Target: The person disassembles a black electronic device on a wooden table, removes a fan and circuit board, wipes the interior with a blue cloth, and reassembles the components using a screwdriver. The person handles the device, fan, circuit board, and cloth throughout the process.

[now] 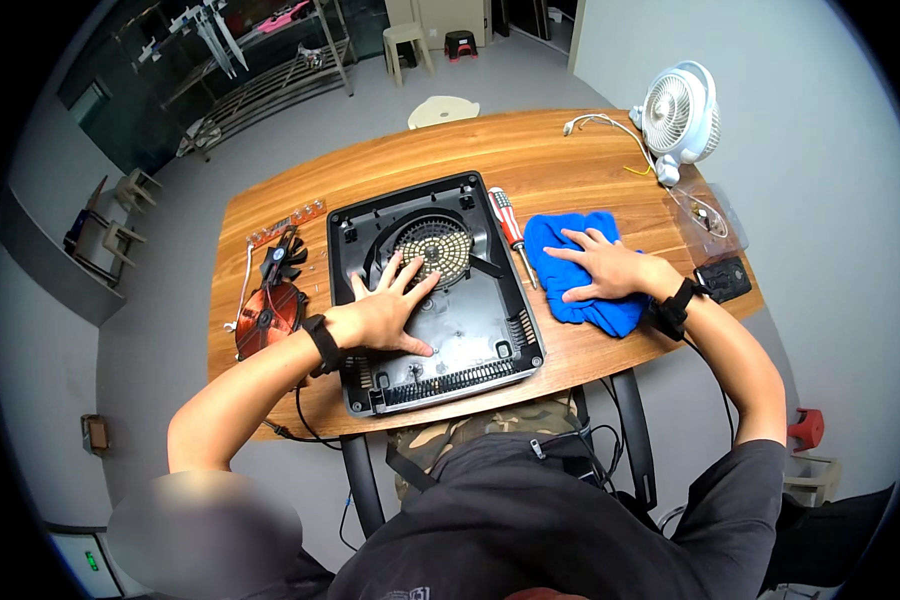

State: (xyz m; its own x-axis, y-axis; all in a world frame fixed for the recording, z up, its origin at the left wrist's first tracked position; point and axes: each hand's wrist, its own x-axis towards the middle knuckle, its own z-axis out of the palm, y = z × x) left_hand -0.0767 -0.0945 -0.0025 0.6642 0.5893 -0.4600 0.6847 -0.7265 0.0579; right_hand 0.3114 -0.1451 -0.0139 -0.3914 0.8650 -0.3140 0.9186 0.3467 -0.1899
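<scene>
A black plastic appliance housing (470,345), with a round vent grille (435,245) and slotted edges, lies open side up on the wooden table in front of me. My left hand (385,308) rests on its inside, fingers spread, the tips close to the grille. To the right, a bunched blue cloth (610,318) lies beneath my right hand (610,268), whose fingers are stretched apart on top of it. Between housing and cloth is a screwdriver (507,218) with a red and white handle. Neither hand grips anything.
Left of the housing are a copper-coloured coil (270,318), a small black fan (286,256) and an orange strip (288,223). A white desk fan (673,115) with its cable, a clear tray (732,215) and a black case (725,278) stand along the table's right side.
</scene>
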